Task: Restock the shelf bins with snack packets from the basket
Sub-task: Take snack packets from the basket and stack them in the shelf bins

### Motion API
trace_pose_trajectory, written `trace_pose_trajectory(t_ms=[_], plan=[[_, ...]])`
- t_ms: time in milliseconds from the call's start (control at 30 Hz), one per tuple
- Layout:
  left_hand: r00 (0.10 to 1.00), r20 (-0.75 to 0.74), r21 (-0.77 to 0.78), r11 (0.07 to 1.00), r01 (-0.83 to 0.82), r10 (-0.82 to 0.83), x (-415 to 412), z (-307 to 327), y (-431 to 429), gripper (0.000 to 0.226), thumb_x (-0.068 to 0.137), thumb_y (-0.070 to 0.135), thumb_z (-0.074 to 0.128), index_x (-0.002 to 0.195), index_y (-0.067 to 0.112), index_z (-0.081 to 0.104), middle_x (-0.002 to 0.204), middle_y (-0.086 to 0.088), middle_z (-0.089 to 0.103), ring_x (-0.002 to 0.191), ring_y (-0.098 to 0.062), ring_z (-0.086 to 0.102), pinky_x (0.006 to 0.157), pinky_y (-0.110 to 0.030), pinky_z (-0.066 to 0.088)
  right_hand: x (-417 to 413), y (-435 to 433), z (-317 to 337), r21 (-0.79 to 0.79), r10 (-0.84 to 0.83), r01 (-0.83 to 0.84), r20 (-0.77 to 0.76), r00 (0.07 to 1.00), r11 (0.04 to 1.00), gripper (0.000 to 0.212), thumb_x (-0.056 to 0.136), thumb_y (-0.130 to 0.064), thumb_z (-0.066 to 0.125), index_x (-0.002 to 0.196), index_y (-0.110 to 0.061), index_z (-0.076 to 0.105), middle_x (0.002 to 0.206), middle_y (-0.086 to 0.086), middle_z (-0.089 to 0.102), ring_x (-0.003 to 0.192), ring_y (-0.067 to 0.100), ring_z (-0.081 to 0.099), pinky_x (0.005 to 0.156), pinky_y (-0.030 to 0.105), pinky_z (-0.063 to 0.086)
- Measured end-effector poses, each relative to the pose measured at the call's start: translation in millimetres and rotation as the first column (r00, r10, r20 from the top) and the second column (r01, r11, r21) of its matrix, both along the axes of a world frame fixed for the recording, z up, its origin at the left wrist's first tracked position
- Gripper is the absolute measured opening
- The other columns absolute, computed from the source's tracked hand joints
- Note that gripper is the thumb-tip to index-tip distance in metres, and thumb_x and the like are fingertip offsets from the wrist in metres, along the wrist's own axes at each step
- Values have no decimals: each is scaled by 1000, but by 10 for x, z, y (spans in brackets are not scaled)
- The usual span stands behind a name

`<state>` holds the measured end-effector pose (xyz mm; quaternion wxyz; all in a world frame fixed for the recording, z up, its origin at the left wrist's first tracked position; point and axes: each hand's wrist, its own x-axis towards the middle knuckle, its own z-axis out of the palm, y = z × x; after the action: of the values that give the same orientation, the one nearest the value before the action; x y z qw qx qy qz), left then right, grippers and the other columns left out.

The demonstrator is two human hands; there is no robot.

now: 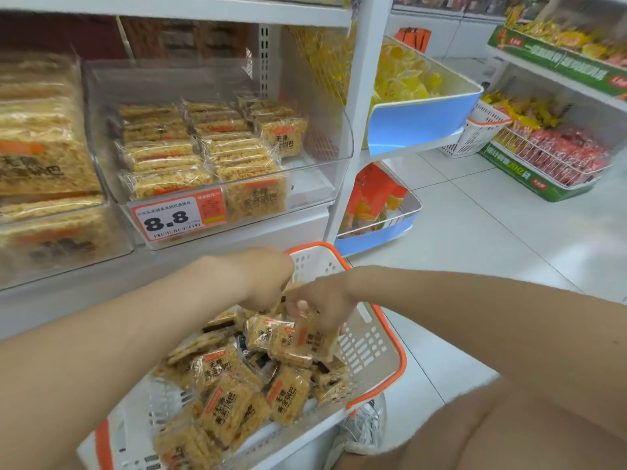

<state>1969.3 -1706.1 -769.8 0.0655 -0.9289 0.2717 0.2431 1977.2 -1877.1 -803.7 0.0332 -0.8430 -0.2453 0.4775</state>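
A white basket (369,351) with an orange rim sits low in front of me, holding several clear packets of golden rice-crisp snacks (234,395). My right hand (322,303) reaches down into it and pinches the top of one or two packets (302,340). My left hand (264,279) hangs beside it over the far end of the basket with fingers curled downward; what they touch is hidden. Above, a clear shelf bin (325,130) with an 8.8 price tag (176,217) holds rows of the same packets, with a gap at its right side.
Another clear bin (51,205) of larger crisp packs stands at the left. Blue-fronted bins (420,120) with yellow snacks flank the white shelf post. A second white basket (475,130) and green racks (543,171) stand across the tiled aisle. My shoe (363,425) is below the basket.
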Motion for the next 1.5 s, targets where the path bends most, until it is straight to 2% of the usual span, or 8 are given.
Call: trace_pose_trajectory(t_ms=[133, 267, 567, 733, 1067, 1233, 1400, 1500], plan=[[993, -49, -192, 975, -116, 108, 72, 285, 270, 14, 92, 18, 61, 78, 16, 59, 72, -5, 59, 65, -26, 51, 61, -36, 42, 91, 55, 543, 240, -211, 182, 100, 972, 953, 48, 89, -9, 70, 130, -20, 47, 115, 24, 64, 70, 25, 66, 58, 33, 57], [968, -72, -445, 861, -247, 241, 77, 638, 425, 50, 104, 52, 56, 85, 9, 75, 80, -9, 75, 75, -31, 70, 71, -47, 57, 114, 100, 1197, 410, -352, 246, 206, 913, 878, 38, 87, -5, 69, 123, -11, 62, 77, 4, 66, 56, 13, 59, 52, 26, 47], [751, -305, -868, 153, -473, 586, 26, 1321, 471, 8, 89, 25, 74, 92, 27, 81, 92, 4, 76, 79, -16, 72, 64, -30, 63, 291, 67, 1757, 736, -640, 454, -35, 767, 503, 27, 79, -9, 62, 104, -14, 55, 81, 9, 56, 68, 20, 57, 65, 36, 48], [736, -406, -845, 84, -528, 541, 91, 1312, 564, 24, 92, 11, 80, 108, 29, 80, 101, -8, 80, 93, -23, 79, 82, -41, 67, 369, 97, 1781, 791, -661, 408, -6, 750, 456, 24, 90, -4, 58, 108, -15, 68, 92, 7, 66, 81, 18, 65, 68, 33, 57], [753, -189, -941, 103, -322, 630, 290, 1226, 516, 22, 95, 26, 79, 116, 25, 73, 103, 8, 76, 90, -8, 75, 74, -20, 57, 729, 153, 1699, 708, -556, -45, 592, 583, 705, 25, 96, -51, 62, 109, -34, 75, 96, -14, 75, 97, 15, 68, 89, 46, 56], [694, 139, -822, 473, -317, 706, 500, 1050, 562, 30, 105, 15, 53, 131, 15, 68, 117, -6, 73, 94, -14, 69, 86, -32, 53, 1037, 22, 1628, 756, -735, -92, 652, 189, 648, 24, 102, -40, 53, 123, -30, 60, 101, -8, 69, 101, 33, 55, 91, 51, 47], [783, 302, -637, 726, -258, 543, 668, 854, 494, 29, 110, 32, 40, 113, 13, 61, 121, -11, 66, 122, -35, 62, 100, -44, 49, 1166, 53, 1459, 449, -436, -73, 888, 147, 891, 26, 108, -34, 52, 132, -26, 54, 112, -3, 69, 108, 33, 52, 85, 44, 34], [828, 286, -494, 815, -304, 482, 813, 751, 482, 60, 109, 53, 30, 149, 13, 50, 167, -13, 37, 156, -32, 31, 125, -52, 29, 1267, 146, 1418, 285, -275, -87, 955, 108, 955, 29, 109, -37, 50, 135, -24, 53, 114, 1, 70, 109, 32, 52, 87, 44, 38]])
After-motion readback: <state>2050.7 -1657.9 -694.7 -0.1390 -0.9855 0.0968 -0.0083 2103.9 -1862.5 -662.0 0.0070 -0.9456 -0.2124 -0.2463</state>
